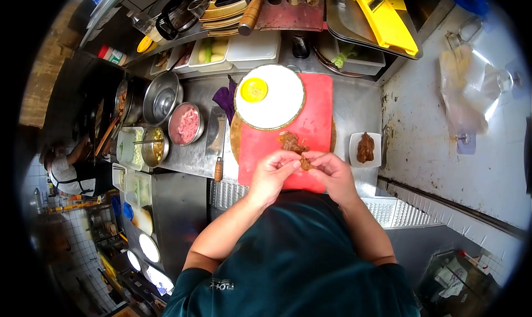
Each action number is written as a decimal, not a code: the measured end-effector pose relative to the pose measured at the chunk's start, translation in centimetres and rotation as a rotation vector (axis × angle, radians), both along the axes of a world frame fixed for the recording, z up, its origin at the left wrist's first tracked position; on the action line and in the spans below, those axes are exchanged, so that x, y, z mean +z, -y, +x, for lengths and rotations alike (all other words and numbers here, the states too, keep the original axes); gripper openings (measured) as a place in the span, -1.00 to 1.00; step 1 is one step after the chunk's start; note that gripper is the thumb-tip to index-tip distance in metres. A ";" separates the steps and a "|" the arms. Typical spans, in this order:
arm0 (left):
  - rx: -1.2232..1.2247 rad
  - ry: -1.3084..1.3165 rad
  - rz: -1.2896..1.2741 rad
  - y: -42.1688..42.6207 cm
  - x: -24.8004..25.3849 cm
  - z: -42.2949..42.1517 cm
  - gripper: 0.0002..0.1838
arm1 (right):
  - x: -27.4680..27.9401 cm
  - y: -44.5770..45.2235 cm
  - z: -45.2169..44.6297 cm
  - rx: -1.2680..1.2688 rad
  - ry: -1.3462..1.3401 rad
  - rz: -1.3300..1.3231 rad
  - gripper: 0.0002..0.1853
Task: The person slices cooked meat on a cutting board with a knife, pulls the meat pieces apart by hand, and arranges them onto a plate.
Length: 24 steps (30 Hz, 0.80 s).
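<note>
A small piece of brown meat is pinched between the fingertips of both hands, above the red cutting board. My left hand holds its left side, with thumb and fingers closed together. On the other side, my right hand grips it the same way. Just beyond the fingers lies a larger clump of brown meat on the board. A round white plate rests on the far part of the board, with a small yellow dish on it.
A square white dish with dark brown meat stands right of the board. To the left lie a cleaver and a metal bowl of pink sliced meat. A yellow slicer sits on the shelf. Another person stands far left.
</note>
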<state>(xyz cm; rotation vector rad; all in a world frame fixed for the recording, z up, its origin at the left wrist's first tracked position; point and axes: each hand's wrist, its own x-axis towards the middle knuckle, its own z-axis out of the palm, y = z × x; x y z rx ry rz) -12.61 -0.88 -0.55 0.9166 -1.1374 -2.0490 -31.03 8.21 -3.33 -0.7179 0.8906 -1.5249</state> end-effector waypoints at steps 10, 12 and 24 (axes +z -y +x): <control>0.028 0.083 -0.014 -0.4 0.8 0.3 -0.81 | -0.3 0.1 1.0 -0.056 0.028 0.062 -0.80; 0.044 0.061 -0.019 -0.5 0.7 0.5 -0.81 | -0.5 0.2 1.0 -0.073 0.087 0.070 -0.80; 0.190 0.300 -0.026 1.0 -3.4 4.3 -0.87 | 12.2 -1.9 0.5 0.232 0.556 -0.333 -0.83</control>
